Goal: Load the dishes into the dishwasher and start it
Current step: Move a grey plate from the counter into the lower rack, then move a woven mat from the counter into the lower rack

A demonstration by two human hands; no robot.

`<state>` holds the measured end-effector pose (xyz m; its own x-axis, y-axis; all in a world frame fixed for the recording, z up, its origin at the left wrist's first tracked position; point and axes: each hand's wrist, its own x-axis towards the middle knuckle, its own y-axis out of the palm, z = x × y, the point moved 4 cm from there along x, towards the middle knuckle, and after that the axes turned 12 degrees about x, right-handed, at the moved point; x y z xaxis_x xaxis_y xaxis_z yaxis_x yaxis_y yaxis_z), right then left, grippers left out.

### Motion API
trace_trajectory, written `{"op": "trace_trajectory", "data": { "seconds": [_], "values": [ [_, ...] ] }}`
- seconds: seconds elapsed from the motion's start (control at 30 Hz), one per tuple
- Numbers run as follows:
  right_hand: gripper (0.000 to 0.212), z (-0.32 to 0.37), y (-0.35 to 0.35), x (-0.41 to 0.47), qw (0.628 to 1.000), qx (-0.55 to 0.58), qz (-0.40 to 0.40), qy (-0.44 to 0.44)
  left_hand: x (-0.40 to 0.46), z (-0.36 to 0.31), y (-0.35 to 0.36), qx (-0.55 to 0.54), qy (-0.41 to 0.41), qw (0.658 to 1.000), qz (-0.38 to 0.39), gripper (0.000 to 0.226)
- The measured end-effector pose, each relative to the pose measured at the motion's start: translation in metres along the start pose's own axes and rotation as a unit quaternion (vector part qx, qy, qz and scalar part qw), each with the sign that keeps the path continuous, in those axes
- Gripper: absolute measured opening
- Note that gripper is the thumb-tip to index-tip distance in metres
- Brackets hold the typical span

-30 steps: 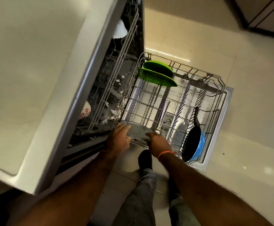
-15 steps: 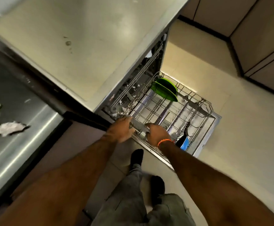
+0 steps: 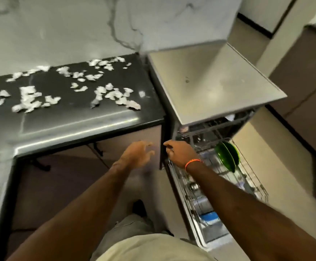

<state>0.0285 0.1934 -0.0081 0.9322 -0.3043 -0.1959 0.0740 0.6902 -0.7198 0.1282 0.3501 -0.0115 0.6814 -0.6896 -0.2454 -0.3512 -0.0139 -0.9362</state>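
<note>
The dishwasher point(image 3: 215, 87) stands open at the right, its wire lower rack point(image 3: 251, 178) pulled out over the door. Two green plates point(image 3: 227, 156) stand upright in the rack and a blue pan point(image 3: 209, 217) lies near its front end. My right hand point(image 3: 179, 152), with an orange band at the wrist, hovers over the rack's left corner, fingers curled and nothing in them. My left hand point(image 3: 138, 154) floats in front of the cabinet, left of the dishwasher, fingers spread and empty.
A dark countertop point(image 3: 74, 117) to the left is strewn with several white paper scraps point(image 3: 114, 95). Below it is a brown cabinet front point(image 3: 115, 146). Beige floor tiles point(image 3: 266, 147) and more cabinets lie to the right. My feet and legs stand beside the open door.
Both hands have let go of the lower rack's front edge and lifted. My view has swung up and left, bringing the countertop into sight. The left hand has moved off to the left.
</note>
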Motion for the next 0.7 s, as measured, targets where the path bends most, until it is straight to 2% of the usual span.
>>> {"op": "trace_trajectory", "data": {
  "seconds": [0.13,0.3,0.4,0.7],
  "values": [
    [0.034,0.084,0.027,0.018,0.994,-0.012,0.031,-0.1,-0.065,0.069,-0.05,-0.047,-0.072,0.991,-0.103,0.047],
    [0.031,0.185,0.082,0.038,0.975,-0.021,0.082,-0.204,-0.143,0.159,-0.089,-0.109,-0.181,0.963,-0.169,0.035],
    [0.029,0.249,0.12,0.043,0.958,-0.019,0.11,-0.265,-0.191,0.211,-0.103,-0.115,-0.255,0.937,-0.21,0.038],
    [0.028,0.392,0.235,0.058,0.921,-0.017,0.154,-0.357,-0.292,0.344,-0.125,-0.077,-0.371,0.894,-0.238,0.038]
  ]
}}
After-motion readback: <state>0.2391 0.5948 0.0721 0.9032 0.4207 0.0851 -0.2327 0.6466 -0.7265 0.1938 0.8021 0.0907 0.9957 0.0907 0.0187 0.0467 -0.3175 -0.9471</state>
